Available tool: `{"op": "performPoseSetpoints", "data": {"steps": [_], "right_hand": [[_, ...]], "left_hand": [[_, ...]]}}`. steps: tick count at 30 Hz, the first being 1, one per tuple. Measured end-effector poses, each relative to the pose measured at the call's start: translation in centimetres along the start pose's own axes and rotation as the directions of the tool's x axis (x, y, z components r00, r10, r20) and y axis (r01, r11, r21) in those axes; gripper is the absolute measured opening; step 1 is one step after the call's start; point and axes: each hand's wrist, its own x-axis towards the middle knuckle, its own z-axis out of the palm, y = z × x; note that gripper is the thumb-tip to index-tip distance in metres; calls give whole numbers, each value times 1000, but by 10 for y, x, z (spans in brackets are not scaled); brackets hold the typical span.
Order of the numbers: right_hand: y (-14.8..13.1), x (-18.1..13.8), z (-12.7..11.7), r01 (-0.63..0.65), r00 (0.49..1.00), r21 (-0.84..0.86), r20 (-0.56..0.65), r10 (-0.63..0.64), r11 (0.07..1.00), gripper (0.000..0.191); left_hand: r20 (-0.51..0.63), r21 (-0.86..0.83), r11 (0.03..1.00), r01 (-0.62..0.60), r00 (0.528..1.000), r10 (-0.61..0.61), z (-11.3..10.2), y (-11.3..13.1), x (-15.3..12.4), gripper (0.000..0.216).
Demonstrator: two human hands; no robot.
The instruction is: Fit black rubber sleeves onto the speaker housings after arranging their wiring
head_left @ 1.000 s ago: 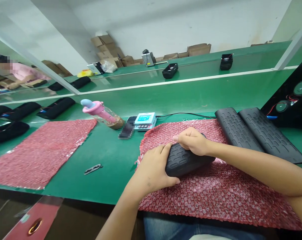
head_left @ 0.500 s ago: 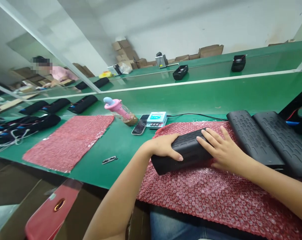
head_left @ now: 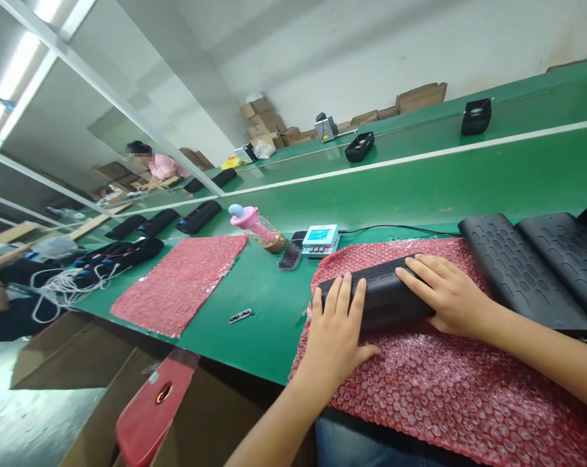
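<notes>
A long black speaker housing [head_left: 385, 305] lies slantwise on red bubble wrap [head_left: 419, 383]. My left hand [head_left: 336, 324] rests over its left end, fingers spread across the top and front, thumb stretched out to the side. At the right end, my right hand [head_left: 449, 295] grips the housing, fingers over its top edge and thumb low on the front. Under the hands, part of the housing is hidden. To the right lie two more black housings [head_left: 502, 266] with a scale-like pattern.
Behind the bubble wrap sit a small tester with a lit screen [head_left: 321, 239], a phone [head_left: 292, 253] and a pink-lidded bottle [head_left: 259, 228]. A small grey strip [head_left: 241, 316] and another bubble wrap sheet [head_left: 181, 282] lie leftward. A person [head_left: 159, 165] sits farther back.
My left hand has shifted from clasping the housing's left end to lying spread over its top and front. The housing has turned slightly. The camera view has swung left.
</notes>
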Motion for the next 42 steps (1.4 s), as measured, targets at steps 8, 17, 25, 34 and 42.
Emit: {"op": "performPoseSetpoints", "data": {"steps": [8, 17, 25, 34, 42], "right_hand": [[-5, -7, -19, -137, 980, 255, 174, 94, 957, 84], [-1, -3, -18, -153, 973, 281, 210, 94, 947, 84], [-3, -6, -19, -128, 979, 244, 184, 84, 961, 84], [-5, -8, -18, -126, 982, 240, 167, 87, 963, 83], [-4, -5, -18, -127, 983, 252, 158, 89, 959, 80]], "left_hand": [[-203, -157, 986, -51, 979, 18, 13, 1, -18, 67], [-430, -117, 984, -135, 900, 73, 24, 5, -30, 41], [-441, -197, 979, -49, 896, -43, 26, 14, -38, 29], [-424, -244, 970, 1, 899, -108, 24, 20, -39, 32], [-435, -258, 966, -5, 893, -112, 25, 21, -39, 32]]}}
